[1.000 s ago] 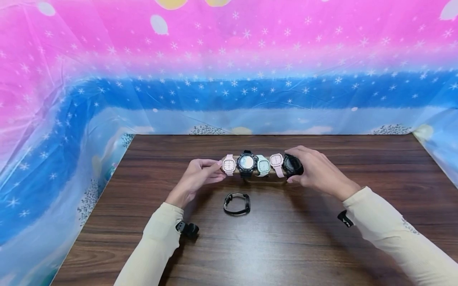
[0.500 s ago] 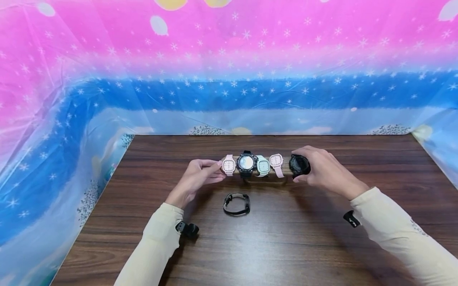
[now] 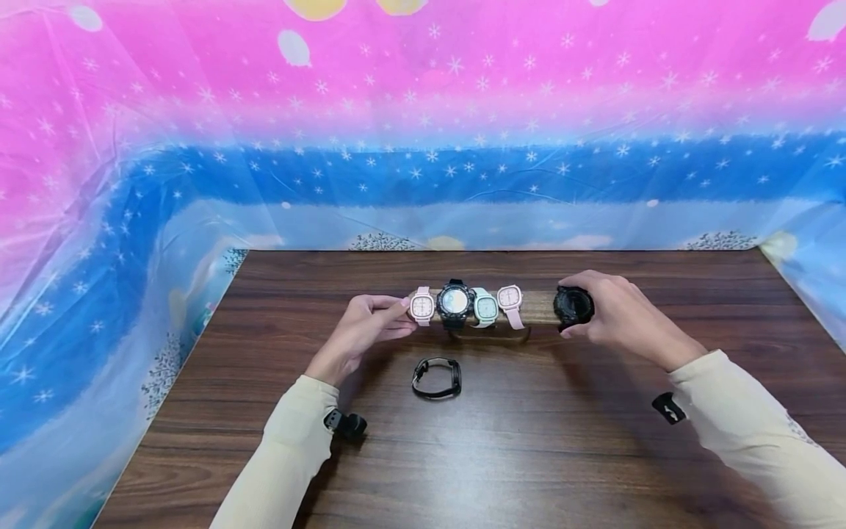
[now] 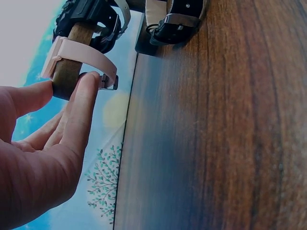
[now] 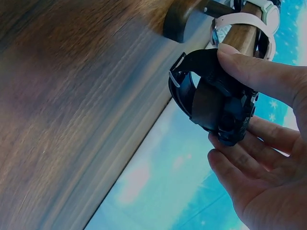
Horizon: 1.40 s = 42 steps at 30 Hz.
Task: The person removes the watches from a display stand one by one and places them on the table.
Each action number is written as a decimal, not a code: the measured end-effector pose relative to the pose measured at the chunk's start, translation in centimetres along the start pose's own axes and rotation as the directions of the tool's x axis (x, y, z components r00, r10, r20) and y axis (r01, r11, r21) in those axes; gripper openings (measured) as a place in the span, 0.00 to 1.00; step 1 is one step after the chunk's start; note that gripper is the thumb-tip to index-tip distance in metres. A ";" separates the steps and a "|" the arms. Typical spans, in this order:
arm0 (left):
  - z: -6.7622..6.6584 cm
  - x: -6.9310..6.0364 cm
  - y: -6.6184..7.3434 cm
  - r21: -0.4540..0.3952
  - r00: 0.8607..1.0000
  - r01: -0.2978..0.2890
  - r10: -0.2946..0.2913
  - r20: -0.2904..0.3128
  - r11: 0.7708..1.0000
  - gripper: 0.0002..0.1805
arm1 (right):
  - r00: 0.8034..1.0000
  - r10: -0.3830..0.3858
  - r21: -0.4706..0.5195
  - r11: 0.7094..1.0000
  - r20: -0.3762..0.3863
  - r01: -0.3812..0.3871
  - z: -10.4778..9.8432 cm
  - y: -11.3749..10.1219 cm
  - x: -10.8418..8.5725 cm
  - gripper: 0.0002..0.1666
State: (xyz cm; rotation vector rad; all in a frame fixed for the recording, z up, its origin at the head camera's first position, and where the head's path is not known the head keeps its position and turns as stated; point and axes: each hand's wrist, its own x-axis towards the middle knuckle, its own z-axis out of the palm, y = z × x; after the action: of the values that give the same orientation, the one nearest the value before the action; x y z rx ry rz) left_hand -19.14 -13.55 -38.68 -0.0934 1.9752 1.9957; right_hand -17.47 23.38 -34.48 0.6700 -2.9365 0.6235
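A wooden watch stand's bar (image 3: pixel 538 307) carries a row of watches. My left hand (image 3: pixel 363 328) pinches its left end, beside a pink watch (image 3: pixel 422 306); the left wrist view shows the thumb and fingers on the bar's tip (image 4: pixel 64 81). Rightward follow a black watch with a pale dial (image 3: pixel 455 300), a mint watch (image 3: pixel 485 308) and a second, tilted pink watch (image 3: pixel 510 297). Around the right end is a black watch (image 3: pixel 573 304), gripped by my right hand (image 3: pixel 624 317). In the right wrist view its buckled strap (image 5: pixel 201 62) loops round the bar.
On the table (image 3: pixel 515 455), in front of the stand, a buckled black watch (image 3: pixel 456 377) lies on its side. The stand's curved base (image 3: pixel 492 336) shows beneath the bar. A patterned cloth (image 3: pixel 423 176) hangs behind the table's back edge.
My right hand has moved right with the black watch, away from the tilted pink one, baring a stretch of wooden bar between them. The left hand stays in place.
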 end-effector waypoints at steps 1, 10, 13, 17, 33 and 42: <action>0.0 0.0 0.0 0.000 1.000 0.001 -0.001 0.000 1.000 0.21 | 1.000 0.003 0.000 1.000 -0.001 -0.003 -0.1 0.1 -0.1 0.43; 0.0 0.0 0.0 0.010 1.000 -0.002 0.002 -0.001 1.000 0.21 | 0.999 0.047 -0.005 0.999 -0.012 -0.047 -0.6 1.2 -0.9 0.43; -0.1 0.0 0.0 0.010 1.000 0.000 0.000 -0.003 1.000 0.21 | 0.998 0.063 0.002 0.998 -0.019 -0.063 -0.7 1.5 -1.3 0.44; -0.1 0.0 -0.1 0.009 1.000 0.004 -0.004 -0.006 1.000 0.21 | 0.997 0.072 -0.007 0.997 -0.037 -0.073 -1.0 1.9 -1.8 0.44; 0.0 -0.1 -0.1 0.005 1.000 0.000 0.000 -0.008 1.000 0.21 | 0.995 0.095 0.004 0.995 -0.027 -0.095 -1.3 2.3 -4.4 0.47; 0.1 0.0 0.0 0.004 1.000 0.002 -0.002 -0.008 1.000 0.21 | 0.996 0.086 0.020 0.996 0.027 -0.086 -1.0 0.6 -4.9 0.41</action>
State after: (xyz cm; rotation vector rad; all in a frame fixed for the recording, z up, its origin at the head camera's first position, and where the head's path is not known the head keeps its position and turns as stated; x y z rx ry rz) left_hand -19.12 -13.50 -38.68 -0.1033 1.9830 1.9933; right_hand -13.32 26.20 -34.53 0.5600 -3.0003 0.6597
